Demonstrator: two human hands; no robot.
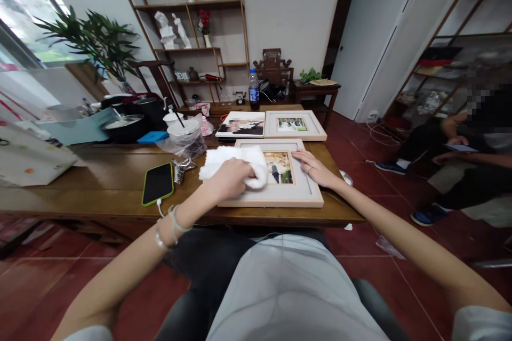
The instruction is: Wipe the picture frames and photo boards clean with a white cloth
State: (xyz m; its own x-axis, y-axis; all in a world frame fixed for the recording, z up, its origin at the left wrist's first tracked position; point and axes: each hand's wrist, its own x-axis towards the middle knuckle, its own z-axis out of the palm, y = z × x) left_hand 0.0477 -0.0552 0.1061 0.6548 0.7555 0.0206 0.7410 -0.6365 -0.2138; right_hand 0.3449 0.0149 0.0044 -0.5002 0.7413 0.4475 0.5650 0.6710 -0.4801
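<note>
A light wooden picture frame [280,200] with a photo in a grey mount lies flat on the wooden table [100,181] in front of me. My left hand [230,178] is closed on a white cloth [234,160] that rests on the frame's left side. My right hand [314,166] lies flat with fingers spread on the frame's right side, touching the glass beside the photo.
Two more pictures [294,124] lie behind the frame. A phone in a green case [158,183] is to the left, beside a plastic bag with a cup [183,136]. A cola bottle [253,90] stands at the back. Another person [468,149] sits at right on the red floor.
</note>
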